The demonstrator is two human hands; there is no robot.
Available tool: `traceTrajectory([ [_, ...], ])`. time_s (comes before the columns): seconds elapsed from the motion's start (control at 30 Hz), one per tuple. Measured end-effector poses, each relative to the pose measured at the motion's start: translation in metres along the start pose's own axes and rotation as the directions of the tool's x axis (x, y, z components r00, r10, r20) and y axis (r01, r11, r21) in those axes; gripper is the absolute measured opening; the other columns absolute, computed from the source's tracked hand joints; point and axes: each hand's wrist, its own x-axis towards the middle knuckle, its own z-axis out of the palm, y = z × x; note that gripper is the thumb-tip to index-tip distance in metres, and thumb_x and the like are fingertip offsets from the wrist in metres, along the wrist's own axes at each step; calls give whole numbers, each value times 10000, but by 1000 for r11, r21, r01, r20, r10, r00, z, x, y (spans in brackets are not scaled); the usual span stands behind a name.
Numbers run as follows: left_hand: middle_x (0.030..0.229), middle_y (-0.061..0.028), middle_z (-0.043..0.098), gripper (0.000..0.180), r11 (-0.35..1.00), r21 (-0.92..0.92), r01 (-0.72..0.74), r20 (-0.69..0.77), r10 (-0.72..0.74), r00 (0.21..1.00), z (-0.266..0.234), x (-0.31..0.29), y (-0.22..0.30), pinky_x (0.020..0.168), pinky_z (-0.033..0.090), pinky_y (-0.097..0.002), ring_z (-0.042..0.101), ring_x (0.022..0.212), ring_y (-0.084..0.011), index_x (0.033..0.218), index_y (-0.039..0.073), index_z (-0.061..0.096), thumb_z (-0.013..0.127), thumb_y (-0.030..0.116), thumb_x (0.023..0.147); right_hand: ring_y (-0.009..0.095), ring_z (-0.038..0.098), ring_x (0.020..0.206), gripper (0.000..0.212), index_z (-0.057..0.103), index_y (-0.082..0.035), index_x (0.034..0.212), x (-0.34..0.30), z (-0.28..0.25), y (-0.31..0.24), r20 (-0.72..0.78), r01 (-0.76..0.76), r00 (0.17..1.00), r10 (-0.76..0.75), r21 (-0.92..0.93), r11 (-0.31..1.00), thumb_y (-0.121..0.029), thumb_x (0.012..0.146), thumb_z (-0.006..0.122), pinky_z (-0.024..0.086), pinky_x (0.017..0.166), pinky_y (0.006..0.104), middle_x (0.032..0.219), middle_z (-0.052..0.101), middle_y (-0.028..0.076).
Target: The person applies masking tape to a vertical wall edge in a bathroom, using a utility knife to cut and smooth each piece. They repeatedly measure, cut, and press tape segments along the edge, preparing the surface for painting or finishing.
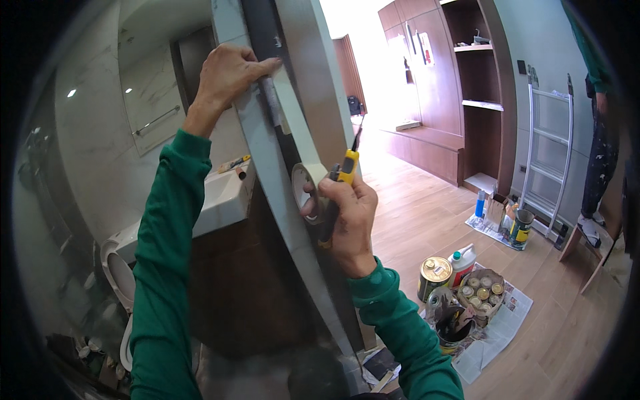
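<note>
A pale masking tape strip [298, 115] runs down the dark upright of a door frame [257, 17]. At its top end my left hand [229, 75] is closed, thumb stretched across the tape and fingers bent over the frame's edge. Lower down, the masking tape roll [299, 189] hangs from the strip, gripped by my right hand [353, 223]. That same hand also holds a yellow utility knife [348, 167], its dark tip pointing up. Some of the right fingers go through the roll's core; the palm side is hidden.
Left of the frame are a white washbasin [223, 200] and a toilet [120, 277]. On the right, paint cans [435, 270] and jars stand on newspaper [510, 320]. Beyond are an aluminium ladder [550, 143] and a person [600, 147] standing on a low wooden bench [593, 257].
</note>
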Motion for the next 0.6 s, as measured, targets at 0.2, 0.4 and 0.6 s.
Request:
traceTrajectory([
  [0.2,659,-104,678,572,975,-205,83,104,-63,993,-10,-16,0,642,543,-305,669,634,-193,813,-43,754,861,512,728,167,675,638,226,586,-10,941,-3,-3,2,1,-2,1000,2,14,1000,-230,922,635,531,620,272,851,678,126],
  [0.4,838,-135,681,706,999,-8,-35,-16,35,999,7,-46,11,672,560,-322,677,758,-213,983,-29,705,926,547,639,168,689,672,240,601,-4,955,-6,-2,3,15,-6,1000,6,-4,1000,-240,922,634,536,641,276,863,685,128],
  [0.6,885,-134,658,772,994,36,-105,-36,106,994,15,-52,10,720,570,-325,668,814,-222,1030,-2,659,947,569,598,157,695,701,251,616,-4,973,-6,-4,8,23,-34,999,34,3,999,-250,923,638,535,658,272,865,695,121],
])
